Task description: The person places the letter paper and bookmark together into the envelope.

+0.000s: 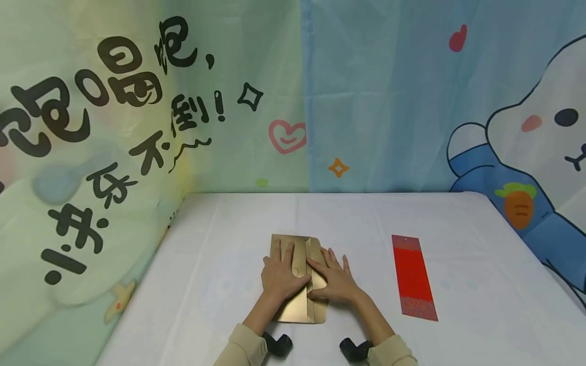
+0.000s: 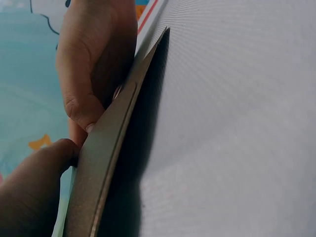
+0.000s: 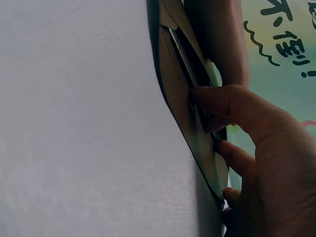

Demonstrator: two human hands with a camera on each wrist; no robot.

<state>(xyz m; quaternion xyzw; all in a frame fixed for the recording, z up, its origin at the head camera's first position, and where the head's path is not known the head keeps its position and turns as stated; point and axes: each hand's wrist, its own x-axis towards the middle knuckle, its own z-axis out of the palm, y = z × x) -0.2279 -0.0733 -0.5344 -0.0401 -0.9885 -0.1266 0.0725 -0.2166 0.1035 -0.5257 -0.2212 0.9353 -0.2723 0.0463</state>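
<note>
A flat gold cardboard piece [image 1: 297,310] with a lengthwise folded flap lies on the white table. My left hand [image 1: 283,277] rests on its left half, fingers pointing away from me and thumb reaching to the middle seam. From the right, my right hand [image 1: 338,283] lies across the flap with fingers spread, its thumb and index fingertip at the seam. In the right wrist view, the gold cardboard [image 3: 175,74] shows a dark gap between its layers, with the right thumb [image 3: 222,98] at that gap. In the left wrist view, the cardboard's near edge [image 2: 101,168] arches up off the cloth.
A red paper strip [image 1: 414,272] with speckled ends lies on the table to the right. White cloth [image 1: 220,223] covers the table. Printed curtains [image 1: 366,101] stand behind it and on the left. Black wrist cameras [image 1: 280,346] sit near both sleeves.
</note>
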